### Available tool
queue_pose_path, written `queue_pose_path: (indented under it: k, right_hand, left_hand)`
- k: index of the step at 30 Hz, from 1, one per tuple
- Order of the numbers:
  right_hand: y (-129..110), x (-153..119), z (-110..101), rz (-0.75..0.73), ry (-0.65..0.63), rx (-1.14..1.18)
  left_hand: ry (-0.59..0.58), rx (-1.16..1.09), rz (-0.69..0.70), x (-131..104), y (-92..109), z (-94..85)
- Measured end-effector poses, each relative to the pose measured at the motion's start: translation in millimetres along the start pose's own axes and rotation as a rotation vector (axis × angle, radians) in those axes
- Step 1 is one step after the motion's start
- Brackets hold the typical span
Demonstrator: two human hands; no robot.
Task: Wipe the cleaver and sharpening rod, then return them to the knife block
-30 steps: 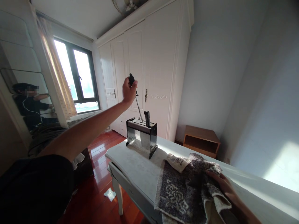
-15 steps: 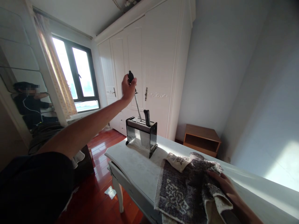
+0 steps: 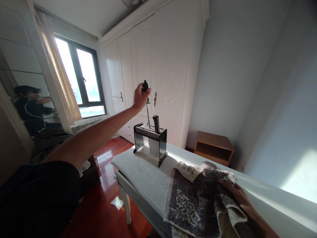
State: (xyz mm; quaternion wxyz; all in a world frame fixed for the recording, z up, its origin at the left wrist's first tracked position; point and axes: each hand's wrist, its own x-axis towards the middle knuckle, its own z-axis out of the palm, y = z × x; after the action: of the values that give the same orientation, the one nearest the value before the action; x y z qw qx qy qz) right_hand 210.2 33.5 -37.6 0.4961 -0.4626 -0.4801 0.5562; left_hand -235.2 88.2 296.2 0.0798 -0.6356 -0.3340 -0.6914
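Note:
My left hand (image 3: 141,98) is closed round the black handle of a sharpening steel (image 3: 148,114), held above a knife block (image 3: 148,145). The steel's thin metal rod points down almost upright, its lower end at the slots in the block's top; how deep it goes in I cannot tell. Beside the rod, a black-handled knife (image 3: 156,124) stands in the block, its blade hidden. The block has clear sides and dark ends. My right hand (image 3: 236,195) grips a brown and cream patterned towel (image 3: 187,201), with its fingertips partly hidden in the folds.
The block and towel are on a white table (image 3: 146,168) with a curved edge. Beyond it stand a white wardrobe (image 3: 170,66) and a low wooden cabinet (image 3: 214,145). A scrap of white wrapping (image 3: 117,203) lies on the red floor. At left, a mirror (image 3: 37,109) reflects a person.
My left hand has moved right and slightly down with the sharpening steel, and the rod is now more upright. My right hand and the towel have stayed in place.

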Motion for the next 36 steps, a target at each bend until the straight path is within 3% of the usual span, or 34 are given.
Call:
queue_pose_path:
  k: [10, 19, 27, 36]
  right_hand:
    - [-1.9, -1.3, 6.1, 0.151, 0.050, 0.155]
    - [-14.6, -11.3, 17.4, 0.244, 0.090, 0.190]
    - [-15.1, -13.6, 21.2, 0.253, 0.141, 0.202]
    - [-20.9, -22.3, 26.6, 0.181, 0.162, 0.105]
  left_hand:
    - [-0.123, -0.014, -0.157, -28.6, -26.4, 16.0]
    - [-0.212, 0.003, -0.271, -52.3, -48.8, 10.7]
    - [-0.227, 0.078, -0.313, -77.1, -67.0, 4.7]
    - [-0.227, 0.130, -0.353, -90.5, -74.0, 4.0]
